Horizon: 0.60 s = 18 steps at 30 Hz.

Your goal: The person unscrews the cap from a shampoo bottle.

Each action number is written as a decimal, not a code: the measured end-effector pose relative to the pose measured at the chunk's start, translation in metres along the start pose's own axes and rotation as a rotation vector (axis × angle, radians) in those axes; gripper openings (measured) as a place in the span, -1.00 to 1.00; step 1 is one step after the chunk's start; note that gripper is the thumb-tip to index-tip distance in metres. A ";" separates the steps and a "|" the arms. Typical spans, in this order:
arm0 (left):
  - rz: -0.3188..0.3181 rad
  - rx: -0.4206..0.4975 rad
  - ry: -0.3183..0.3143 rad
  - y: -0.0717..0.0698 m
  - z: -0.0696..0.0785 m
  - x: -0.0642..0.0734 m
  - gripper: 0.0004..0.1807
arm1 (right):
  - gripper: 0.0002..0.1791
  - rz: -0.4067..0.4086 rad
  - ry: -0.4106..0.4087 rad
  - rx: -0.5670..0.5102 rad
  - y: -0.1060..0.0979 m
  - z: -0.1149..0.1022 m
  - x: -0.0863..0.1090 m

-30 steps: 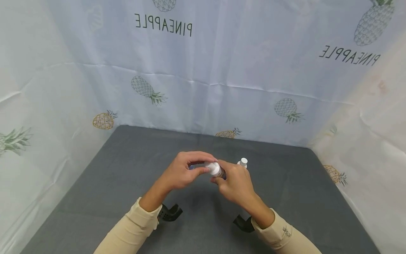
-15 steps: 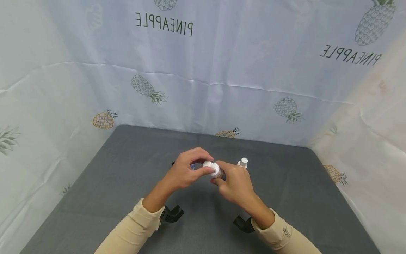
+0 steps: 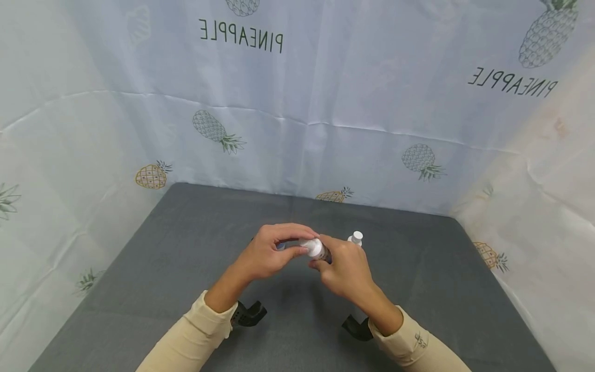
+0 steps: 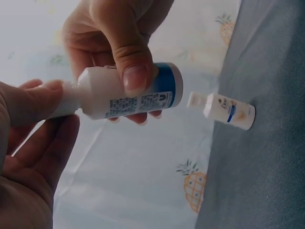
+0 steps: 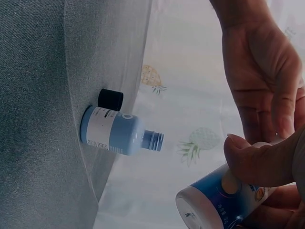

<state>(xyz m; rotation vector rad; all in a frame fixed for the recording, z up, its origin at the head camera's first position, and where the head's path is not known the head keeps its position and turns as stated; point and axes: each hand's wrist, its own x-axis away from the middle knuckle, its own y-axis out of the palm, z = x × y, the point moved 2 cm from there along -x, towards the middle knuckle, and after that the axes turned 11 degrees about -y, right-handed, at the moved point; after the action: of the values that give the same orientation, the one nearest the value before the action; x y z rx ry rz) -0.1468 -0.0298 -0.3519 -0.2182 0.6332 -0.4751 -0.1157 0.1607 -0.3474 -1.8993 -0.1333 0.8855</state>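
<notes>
Our left hand is pinching the cap on the white bottle our right hand is gripping above the surface; the blue bottle is already standing uncapped, the farther bottle still capped.

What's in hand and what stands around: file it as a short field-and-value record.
Left hand: pinches the white cap at the top of the held bottle
Right hand: grips the white-and-blue bottle
Standing, capped: white Dove bottle
Standing, uncapped: light-blue bottle
Beside light-blue bottle: black cap
Surface: grey table
Backdrop: pineapple-print curtain
</notes>
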 end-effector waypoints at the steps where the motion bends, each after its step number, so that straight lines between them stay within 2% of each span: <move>1: 0.003 -0.009 0.011 0.000 -0.001 0.001 -0.71 | -0.54 0.000 0.001 -0.004 0.000 0.000 0.000; 8: 0.037 -0.037 -0.037 0.001 -0.002 0.001 -0.73 | -0.65 0.000 -0.007 -0.002 -0.001 -0.001 0.003; 14: 0.071 -0.082 0.061 0.003 -0.004 0.000 -0.72 | -0.66 -0.003 -0.006 -0.005 -0.001 -0.003 0.004; 18: 0.079 -0.099 0.067 0.005 -0.003 0.000 -0.70 | -0.68 0.000 -0.010 -0.002 -0.002 -0.004 0.005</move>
<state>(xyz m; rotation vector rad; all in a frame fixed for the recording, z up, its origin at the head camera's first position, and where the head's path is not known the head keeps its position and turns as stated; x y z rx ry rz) -0.1472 -0.0259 -0.3562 -0.2712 0.7290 -0.3768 -0.1095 0.1611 -0.3473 -1.8973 -0.1398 0.8950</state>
